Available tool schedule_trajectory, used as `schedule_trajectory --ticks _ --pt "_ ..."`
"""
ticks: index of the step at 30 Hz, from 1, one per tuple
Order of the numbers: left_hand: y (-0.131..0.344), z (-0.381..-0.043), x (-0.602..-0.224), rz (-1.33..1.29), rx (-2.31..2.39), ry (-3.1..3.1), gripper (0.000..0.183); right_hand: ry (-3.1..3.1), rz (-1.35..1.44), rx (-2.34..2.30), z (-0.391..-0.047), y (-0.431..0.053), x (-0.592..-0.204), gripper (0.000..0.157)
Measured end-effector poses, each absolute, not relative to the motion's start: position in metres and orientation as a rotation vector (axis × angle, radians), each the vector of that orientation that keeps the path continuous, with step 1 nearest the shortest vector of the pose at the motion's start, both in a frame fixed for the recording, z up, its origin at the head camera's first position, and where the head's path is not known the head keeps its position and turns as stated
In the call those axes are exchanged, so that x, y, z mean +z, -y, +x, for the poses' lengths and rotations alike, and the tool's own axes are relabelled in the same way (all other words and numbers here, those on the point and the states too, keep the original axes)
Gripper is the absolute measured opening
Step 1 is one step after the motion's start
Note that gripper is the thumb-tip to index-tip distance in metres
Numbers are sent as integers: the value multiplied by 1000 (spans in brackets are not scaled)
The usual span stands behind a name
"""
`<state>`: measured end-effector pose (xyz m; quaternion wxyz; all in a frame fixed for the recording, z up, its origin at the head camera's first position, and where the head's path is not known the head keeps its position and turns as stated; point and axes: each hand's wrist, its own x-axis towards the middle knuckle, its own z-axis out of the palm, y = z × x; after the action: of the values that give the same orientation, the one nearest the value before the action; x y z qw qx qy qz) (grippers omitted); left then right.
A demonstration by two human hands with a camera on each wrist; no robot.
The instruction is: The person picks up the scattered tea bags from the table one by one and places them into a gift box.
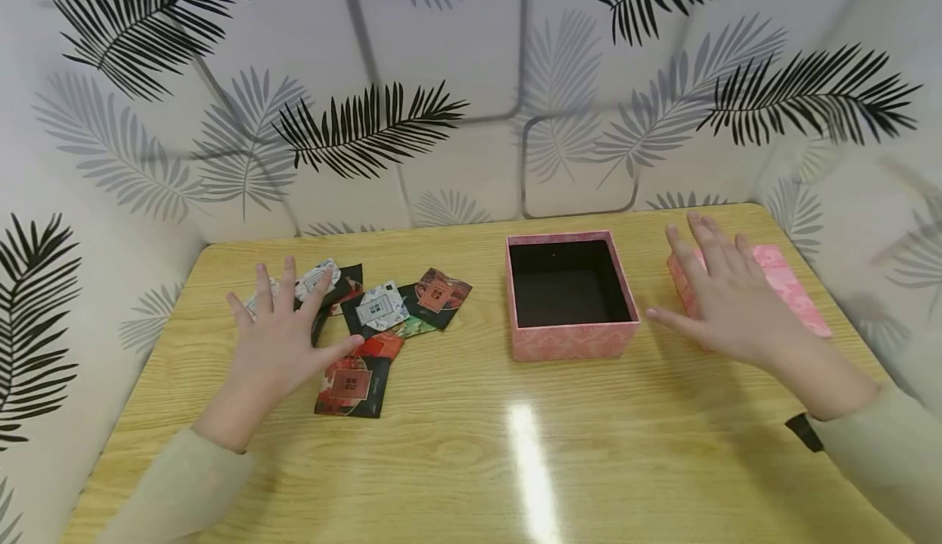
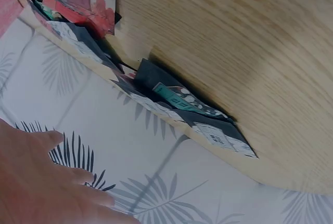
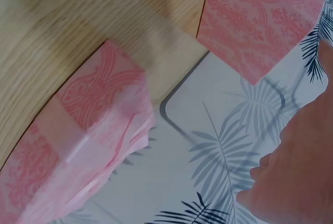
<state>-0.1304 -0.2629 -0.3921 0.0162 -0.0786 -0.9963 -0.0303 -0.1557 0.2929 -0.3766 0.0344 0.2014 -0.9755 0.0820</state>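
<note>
In the head view my left hand (image 1: pixel 278 349), fingers spread and nothing in them, overlaps the left part of a pile of small printed sachets (image 1: pixel 378 307). One black-and-red sachet (image 1: pixel 349 386) lies at the pile's near end; others show white, red and green patterns. The left wrist view shows a sachet with a green label (image 2: pixel 177 98) propped among the rest. My right hand (image 1: pixel 736 311), also spread and holding nothing, covers part of a pink patterned box lid (image 1: pixel 791 282). Left of it stands a pink box (image 1: pixel 574 343), top uncovered, black inside.
The wooden table (image 1: pixel 441 462) meets pale leaf-patterned fabric (image 1: pixel 456 61) along its back and sides. Pink ribbon-like material (image 3: pixel 88 167) lies over the lid in the right wrist view. A strip of glare runs along the table's front middle.
</note>
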Motion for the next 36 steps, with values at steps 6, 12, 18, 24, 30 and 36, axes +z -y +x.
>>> schedule_trajectory --ticks 6,12,18,24,30,36 --pt "270 -132 -398 -251 -107 3082 108 2974 682 271 -164 -276 -381 110" --pt "277 -131 -400 -251 -127 3063 105 3015 728 296 -172 -256 -384 109" --pt "281 -131 -403 -255 -201 3036 102 3002 780 317 -181 -237 -388 106" --pt "285 -131 -407 -223 -244 3018 97 3028 801 295 -189 -224 -391 106" --pt "293 -132 -410 -196 -320 2980 90 3110 784 273 -191 -220 -388 105" --pt "308 -135 -418 -191 -415 2932 83 3148 742 268 -193 -219 -391 106"
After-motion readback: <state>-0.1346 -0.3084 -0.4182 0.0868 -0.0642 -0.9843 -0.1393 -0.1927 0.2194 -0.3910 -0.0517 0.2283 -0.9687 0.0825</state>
